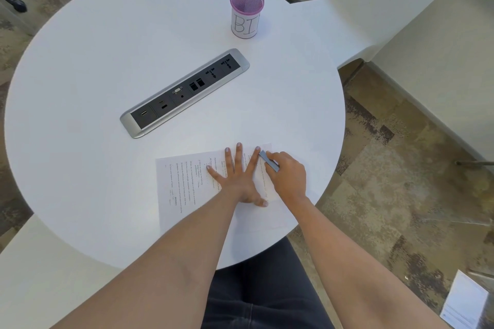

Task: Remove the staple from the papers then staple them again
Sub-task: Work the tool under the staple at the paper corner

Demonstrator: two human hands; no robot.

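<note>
Left hand (238,176) spread flat on papers (187,189), right hand (287,177) pinching small grey stapler (269,161) in its grip, beside left fingertips (257,149), white bench (93,88)

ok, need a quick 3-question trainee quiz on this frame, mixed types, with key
1. True or false: the left hand lies flat with spread fingers on the papers.
2. Multiple choice: the small grey tool is held by A) the left hand, B) the right hand, C) nobody, it lies by the pink mesh cup.
3. Fill in: the tool's tip sits at the papers' far ____ corner, next to the left index finger.

Key: 1 true; 2 B; 3 right.
</note>
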